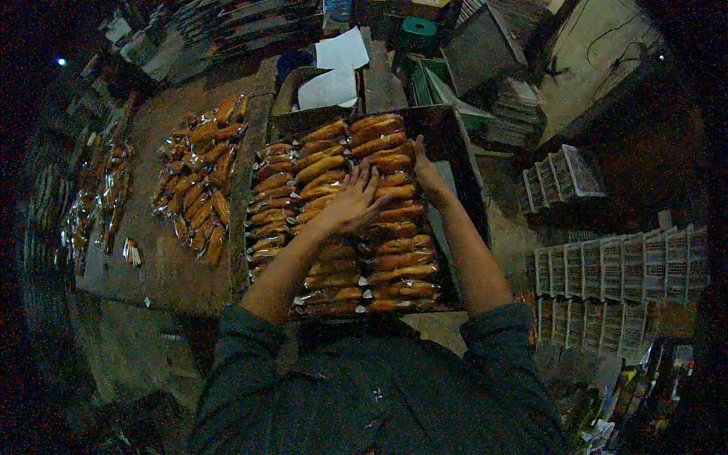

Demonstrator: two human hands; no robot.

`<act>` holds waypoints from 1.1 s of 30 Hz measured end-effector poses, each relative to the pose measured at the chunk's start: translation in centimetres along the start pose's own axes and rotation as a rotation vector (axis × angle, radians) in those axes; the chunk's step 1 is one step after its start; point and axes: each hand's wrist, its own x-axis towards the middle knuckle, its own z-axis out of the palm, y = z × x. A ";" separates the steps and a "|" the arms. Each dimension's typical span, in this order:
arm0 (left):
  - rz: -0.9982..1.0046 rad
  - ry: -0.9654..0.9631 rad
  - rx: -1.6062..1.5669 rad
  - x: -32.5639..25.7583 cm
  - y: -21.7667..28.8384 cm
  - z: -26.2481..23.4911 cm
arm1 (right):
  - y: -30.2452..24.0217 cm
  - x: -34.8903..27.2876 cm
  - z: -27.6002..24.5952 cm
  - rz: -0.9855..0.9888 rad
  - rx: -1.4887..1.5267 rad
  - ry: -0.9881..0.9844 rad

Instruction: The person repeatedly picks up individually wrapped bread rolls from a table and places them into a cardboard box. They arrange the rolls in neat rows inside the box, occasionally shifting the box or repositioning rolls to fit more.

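Rows of long golden-brown bread rolls in clear plastic [269, 183] lie side by side in a dark box [472, 163] in front of me. My left hand [355, 203] rests over the middle rows with its fingers spread, palm down on the wrapped rolls. Along the outer end of the right row, near its far part, stands my right hand [429, 173], thumb up and fingers partly hidden against the packs. It grips no roll that I can see. Part of the box's right side shows a dark gap beside the rolls.
Left of the box, a brown table [144, 220] bears a heap of wrapped rolls [201, 178] and more shiny packs [106, 193]. White sheets [334, 83] lie in a carton beyond the box. Stacked pale plastic crates [614, 269] stand at the right, with a green stool [419, 27] far back.
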 end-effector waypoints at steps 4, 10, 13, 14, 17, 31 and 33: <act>0.042 0.274 0.112 2.8 -0.5 -0.9 | -2.4 -0.6 0.0 -0.058 -0.052 0.031; -0.021 0.293 0.375 10.7 -4.1 -1.1 | -4.3 0.7 0.8 -0.051 -0.024 0.086; 0.017 0.295 0.148 11.5 -4.6 -0.3 | -3.6 2.0 1.2 -0.040 0.022 0.042; 0.028 0.297 0.163 11.3 -4.6 -0.1 | -3.3 2.2 1.3 -0.033 0.024 0.032; 0.026 0.270 0.205 11.2 -4.4 0.1 | -2.6 2.4 0.8 -0.052 0.013 0.042; 0.138 0.436 0.202 11.3 -5.1 0.0 | -0.4 6.5 -1.3 -0.052 0.535 0.144; 0.252 0.726 0.195 10.9 -4.3 -1.1 | 0.1 6.2 -3.1 -0.046 0.186 0.212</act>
